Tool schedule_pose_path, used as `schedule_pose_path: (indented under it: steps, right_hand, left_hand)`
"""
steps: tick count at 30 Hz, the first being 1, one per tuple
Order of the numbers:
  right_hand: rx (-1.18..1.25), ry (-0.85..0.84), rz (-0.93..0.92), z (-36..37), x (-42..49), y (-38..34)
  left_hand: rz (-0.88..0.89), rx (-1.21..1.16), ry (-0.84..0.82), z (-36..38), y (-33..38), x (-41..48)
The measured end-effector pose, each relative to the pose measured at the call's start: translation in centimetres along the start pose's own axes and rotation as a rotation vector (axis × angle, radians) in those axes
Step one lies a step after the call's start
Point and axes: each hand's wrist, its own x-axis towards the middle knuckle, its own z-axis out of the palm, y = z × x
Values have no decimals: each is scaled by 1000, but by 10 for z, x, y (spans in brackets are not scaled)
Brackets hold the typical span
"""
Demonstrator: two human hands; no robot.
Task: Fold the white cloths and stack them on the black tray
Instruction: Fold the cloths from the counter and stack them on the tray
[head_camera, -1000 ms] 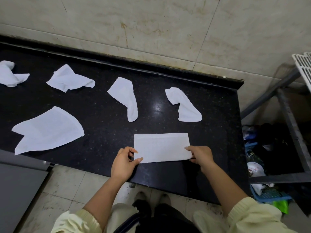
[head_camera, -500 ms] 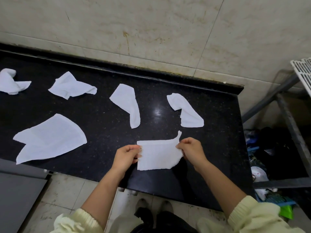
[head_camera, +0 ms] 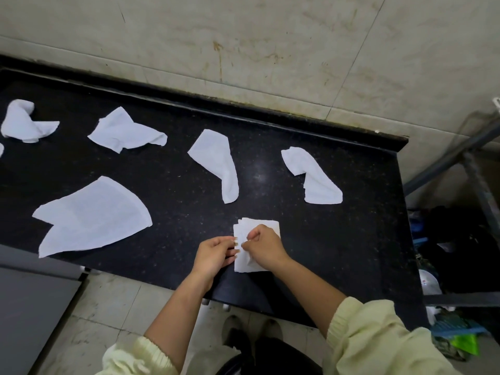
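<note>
Black speckled counter (head_camera: 351, 239) against a beige tiled wall (head_camera: 243, 36) — small folded cloth (head_camera: 259, 224) sits near the front edge, both hands on it.
The left hand (head_camera: 213, 255) pinches its left edge with curled fingers; the right hand (head_camera: 263, 247) lies on top, fingers curled, pinching that same edge. The loose white cloths (head_camera: 216, 163) lie apart on the counter — crumpled ones in a row nearer the wall, a large flat one (head_camera: 92, 217) at near left. A metal rack frame (head_camera: 476, 171) stands at right.

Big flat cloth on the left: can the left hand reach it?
Probably yes: only bare countertop lies between the big flat cloth and the left hand, though it pinches the folded cloth.
</note>
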Motion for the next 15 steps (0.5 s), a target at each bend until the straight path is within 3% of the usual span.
schedule_pose_path:
  steps: [9,15]
  right_hand:
    - [-55,-40,31,13,1,7]
    - [132,-86,48,-19,1,1]
  left_hand:
    - [6,53,-10,1,4,-1]
    - [85,252,12,-4,4,2]
